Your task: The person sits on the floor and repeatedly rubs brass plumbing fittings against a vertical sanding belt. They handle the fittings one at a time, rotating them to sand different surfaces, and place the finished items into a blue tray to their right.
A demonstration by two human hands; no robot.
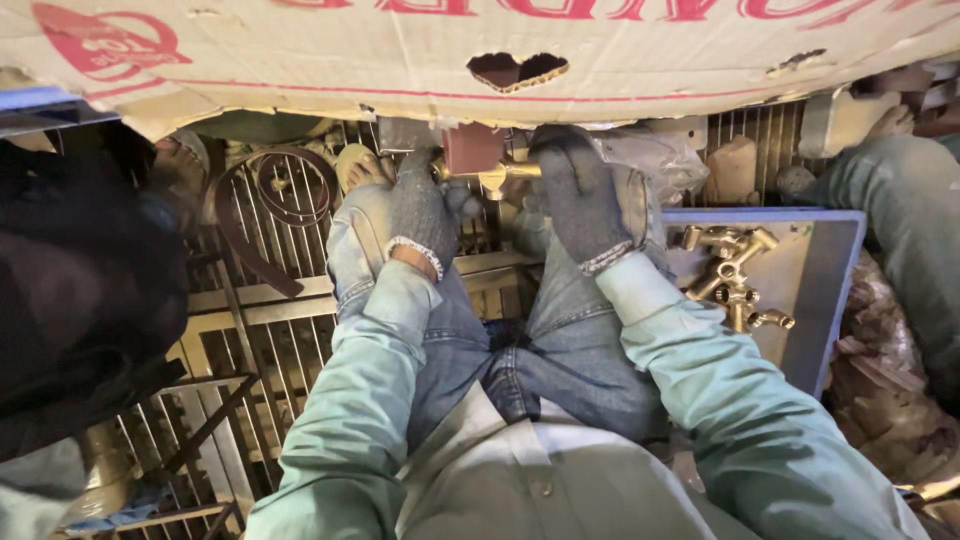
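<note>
Brass fitting held at upper centre of frame, gripped from both sides for steadiness: gloved left hand curled shut on one end, gloved right hand closed on other. More brass fittings laid on blue tray, right of frame, kept within reach.

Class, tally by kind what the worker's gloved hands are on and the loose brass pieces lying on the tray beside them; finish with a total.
Grey work gloves, on the left hand and right hand: 2
Brass fitting held between the hands: 1
Reddish-brown block touching that fitting: 1
Brass tap fittings piled on the grey tray: about 3, overlapping, so not certain
Grey tray: 1
Total: about 8
</note>
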